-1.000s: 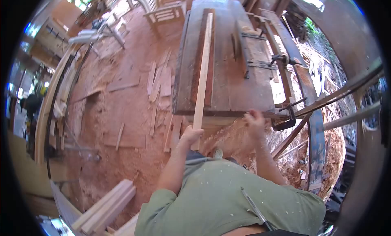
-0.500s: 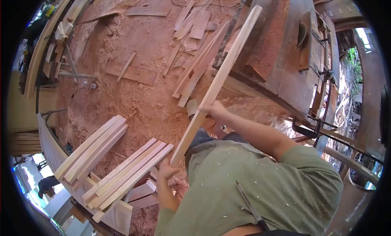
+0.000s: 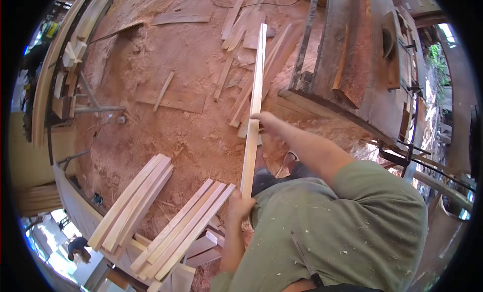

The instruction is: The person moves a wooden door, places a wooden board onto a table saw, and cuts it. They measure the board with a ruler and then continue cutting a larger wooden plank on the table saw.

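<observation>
A long pale wooden strip (image 3: pixel 255 90) stands out in front of my body, its far end over the scrap wood on the ground. My right hand (image 3: pixel 264 122) is closed around its middle. Near my waist, my left hand (image 3: pixel 242 205) grips its near end. Just left of that hand lies a group of pale strips (image 3: pixel 188 224), side by side on a wooden support. Another stack of strips (image 3: pixel 132 201) sits farther left.
A heavy wooden bench (image 3: pixel 347 65) with a saw blade and clamps stands at the right. Scrap boards (image 3: pixel 171 98) lie on the sawdust-covered ground. More timber (image 3: pixel 65 65) is at the far left. Another person (image 3: pixel 78 245) is at the lower left.
The held strip has swung left at its far end and is now nearly in line with my view. Both hands still hold it. The surroundings have shifted somewhat right and down in view.
</observation>
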`<state>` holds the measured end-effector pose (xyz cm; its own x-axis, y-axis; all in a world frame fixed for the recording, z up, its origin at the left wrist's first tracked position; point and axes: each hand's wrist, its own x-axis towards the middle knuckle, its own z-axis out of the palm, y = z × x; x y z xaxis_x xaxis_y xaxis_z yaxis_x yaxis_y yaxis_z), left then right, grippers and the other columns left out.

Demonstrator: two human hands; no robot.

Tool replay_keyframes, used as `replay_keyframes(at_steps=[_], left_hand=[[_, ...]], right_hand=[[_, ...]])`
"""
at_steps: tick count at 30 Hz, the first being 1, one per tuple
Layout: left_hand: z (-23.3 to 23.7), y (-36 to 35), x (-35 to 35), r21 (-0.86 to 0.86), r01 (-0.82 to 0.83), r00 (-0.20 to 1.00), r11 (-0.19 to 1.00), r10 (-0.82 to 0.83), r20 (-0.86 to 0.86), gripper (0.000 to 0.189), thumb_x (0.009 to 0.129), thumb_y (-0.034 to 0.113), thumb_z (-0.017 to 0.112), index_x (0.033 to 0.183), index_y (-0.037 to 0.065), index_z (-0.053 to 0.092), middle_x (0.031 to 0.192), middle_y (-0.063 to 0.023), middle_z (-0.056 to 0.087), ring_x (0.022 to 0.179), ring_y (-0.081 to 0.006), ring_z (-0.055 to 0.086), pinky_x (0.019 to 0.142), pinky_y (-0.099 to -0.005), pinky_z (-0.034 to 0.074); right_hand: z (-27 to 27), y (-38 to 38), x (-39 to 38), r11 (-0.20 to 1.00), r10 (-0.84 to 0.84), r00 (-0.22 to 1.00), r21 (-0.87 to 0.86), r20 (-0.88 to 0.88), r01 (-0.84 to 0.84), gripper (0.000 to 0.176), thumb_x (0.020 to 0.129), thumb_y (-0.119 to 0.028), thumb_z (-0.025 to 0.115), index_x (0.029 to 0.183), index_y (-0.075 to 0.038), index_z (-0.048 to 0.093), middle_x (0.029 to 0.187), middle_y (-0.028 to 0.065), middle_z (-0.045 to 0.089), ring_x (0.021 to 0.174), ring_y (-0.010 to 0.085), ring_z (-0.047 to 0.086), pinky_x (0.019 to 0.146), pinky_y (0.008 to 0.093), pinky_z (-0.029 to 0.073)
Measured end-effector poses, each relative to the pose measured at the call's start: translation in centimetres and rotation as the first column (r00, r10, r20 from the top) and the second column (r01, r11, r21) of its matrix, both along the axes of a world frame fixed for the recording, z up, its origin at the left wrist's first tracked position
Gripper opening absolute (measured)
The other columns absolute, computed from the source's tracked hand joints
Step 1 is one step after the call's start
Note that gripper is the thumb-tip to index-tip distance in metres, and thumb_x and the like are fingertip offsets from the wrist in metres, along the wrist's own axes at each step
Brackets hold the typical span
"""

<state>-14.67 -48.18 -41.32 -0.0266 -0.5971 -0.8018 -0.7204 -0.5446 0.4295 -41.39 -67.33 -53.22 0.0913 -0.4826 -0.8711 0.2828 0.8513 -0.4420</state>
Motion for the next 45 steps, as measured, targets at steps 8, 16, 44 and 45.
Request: replay_keyframes(at_steps=[8, 16, 44, 45], left_hand=[[-8.4, -25.2, -14.0, -0.335, 0.253, 0.964, 0.908, -0.265, 0.010, 0.043, 0.066, 0.019, 0.074, 0.097, -0.010, 0.069, 0.088, -0.0280, 0.070, 0.085, -0.0348, 0.073, 0.074, -0.0421, 0.058], [-15.0, -38.8, -19.8, -0.200, 0.579, 0.801, 0.790, -0.508, 0.316, 0.044, 0.081, 0.028, 0.068, 0.119, 0.006, 0.067, 0.122, -0.0201, 0.065, 0.116, -0.0346, 0.063, 0.098, -0.0438, 0.052], [-12.9, -4.7, 13.0, 0.205, -0.465, 0.884, 0.861, 0.441, 0.153, 0.038, 0.084, 0.027, 0.068, 0.111, 0.001, 0.062, 0.104, -0.0130, 0.067, 0.093, -0.0230, 0.065, 0.071, -0.0408, 0.050], [-11.9, -5.6, 12.3, 0.180, -0.410, 0.911, 0.894, 0.394, 0.118, 0.038, 0.084, 0.029, 0.068, 0.109, 0.000, 0.062, 0.103, -0.0128, 0.067, 0.090, -0.0225, 0.065, 0.070, -0.0384, 0.050]], right_hand=[[12.7, 11.5, -16.3, 0.969, 0.202, 0.954, -0.097, -0.223, -0.228, 0.059, 0.094, -0.044, 0.060, 0.145, -0.015, 0.049, 0.133, 0.0073, 0.057, 0.120, 0.0200, 0.054, 0.096, 0.0380, 0.047], [9.2, 50.1, -12.2, 0.523, -0.108, 0.716, 0.573, -0.690, 0.631, 0.040, 0.090, -0.029, 0.063, 0.114, 0.003, 0.058, 0.110, 0.0243, 0.061, 0.082, 0.0343, 0.064, 0.063, 0.0494, 0.050], [13.9, 3.5, -20.6, 0.906, 0.289, 0.211, 0.338, -0.934, 0.256, 0.124, 0.073, -0.063, 0.074, 0.157, -0.007, 0.003, 0.155, 0.0402, 0.002, 0.144, 0.0544, 0.014, 0.113, 0.0648, 0.019], [12.9, 4.1, -20.8, 0.923, 0.269, 0.159, 0.301, -0.950, 0.241, 0.121, 0.075, -0.060, 0.074, 0.157, -0.008, 0.003, 0.155, 0.0399, 0.002, 0.144, 0.0540, 0.013, 0.112, 0.0655, 0.019]])
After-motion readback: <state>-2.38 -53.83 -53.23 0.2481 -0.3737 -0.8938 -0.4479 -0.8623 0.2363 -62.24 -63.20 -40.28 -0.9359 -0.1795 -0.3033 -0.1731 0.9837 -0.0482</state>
